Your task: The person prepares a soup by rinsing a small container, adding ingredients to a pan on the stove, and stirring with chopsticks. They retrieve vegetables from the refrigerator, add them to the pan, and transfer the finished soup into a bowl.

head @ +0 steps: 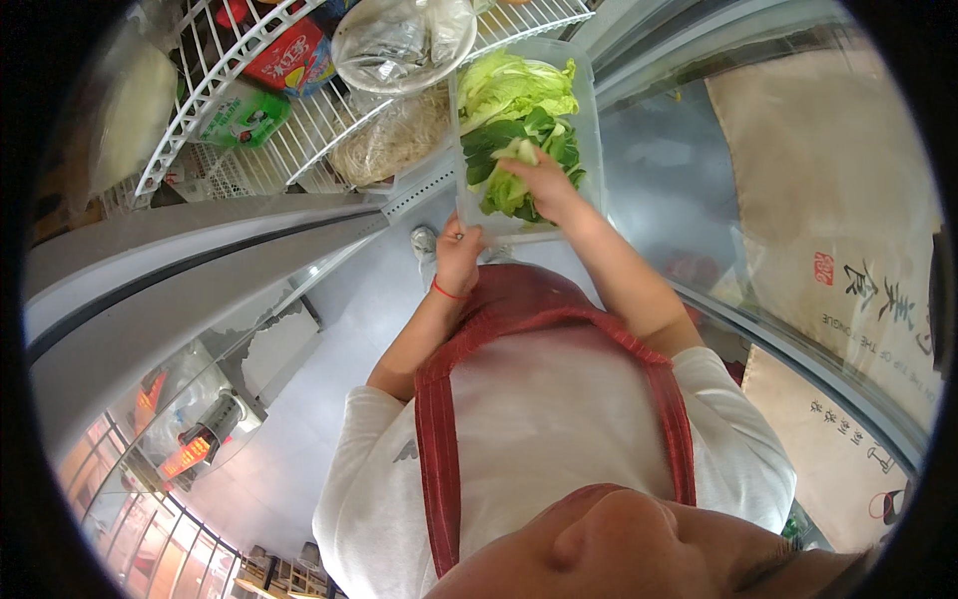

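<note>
A translucent plastic container (591, 161) sits by the wire shelf, in front of my body. Pale green leafy lettuce or cabbage (516, 86) fills its far part. Darker bok choy leaves (479, 150) lie in the nearer part. My left hand (458, 251), with a red cord at the wrist, grips the container's near left corner. Inside the container, my right hand (550, 187) pinches a pale leafy vegetable piece (518, 153) between thumb and fingers, above the bok choy. It is slightly blurred, and its lower leaves blend with the greens beneath.
White wire shelves (322, 138) in an open refrigerated cabinet hold a bowl of plastic-wrapped food (404, 45), a red drink pack (296, 56), a green package (243, 116) and bagged sprouts or noodles (393, 138). A glass door (299, 284) stands left; a glass panel (651, 172) lies right.
</note>
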Demonstrator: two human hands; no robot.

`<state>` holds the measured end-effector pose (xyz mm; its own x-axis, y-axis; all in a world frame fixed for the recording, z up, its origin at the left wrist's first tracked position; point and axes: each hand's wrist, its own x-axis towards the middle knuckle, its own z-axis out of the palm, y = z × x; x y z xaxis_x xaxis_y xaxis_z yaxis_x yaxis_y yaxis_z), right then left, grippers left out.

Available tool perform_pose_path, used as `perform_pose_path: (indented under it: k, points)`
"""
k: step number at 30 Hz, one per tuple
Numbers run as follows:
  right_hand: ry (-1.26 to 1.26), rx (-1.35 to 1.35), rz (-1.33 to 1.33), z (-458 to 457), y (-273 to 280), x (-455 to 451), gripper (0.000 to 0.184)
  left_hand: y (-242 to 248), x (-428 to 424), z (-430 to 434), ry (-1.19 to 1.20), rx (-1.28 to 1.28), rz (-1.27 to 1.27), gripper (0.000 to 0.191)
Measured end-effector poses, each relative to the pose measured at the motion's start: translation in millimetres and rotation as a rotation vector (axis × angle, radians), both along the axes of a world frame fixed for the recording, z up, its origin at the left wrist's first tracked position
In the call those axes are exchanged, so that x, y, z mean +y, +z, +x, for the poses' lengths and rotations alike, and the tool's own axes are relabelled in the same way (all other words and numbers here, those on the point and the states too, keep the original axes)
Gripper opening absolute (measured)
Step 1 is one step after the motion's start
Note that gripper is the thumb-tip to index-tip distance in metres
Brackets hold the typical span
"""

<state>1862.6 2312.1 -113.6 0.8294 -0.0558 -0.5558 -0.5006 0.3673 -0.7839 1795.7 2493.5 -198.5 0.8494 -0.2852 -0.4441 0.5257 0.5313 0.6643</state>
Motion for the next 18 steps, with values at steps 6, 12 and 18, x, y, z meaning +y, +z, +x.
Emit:
perform_pose_path:
  k: [6,12,18]
  points:
    - [-0.210,0.141,0.753,-10,13,-56,0.023,34,-3,13,0.028,0.083,0.045,0.016]
    - [-0.259,-0.243,0.604,-39,36,-92,0.035,10,5,19,0.098,0.018,0.053,0.019]
    - [-0.247,-0.294,0.654,-82,55,-124,0.022,11,4,28,0.030,-0.009,-0.059,0.015]
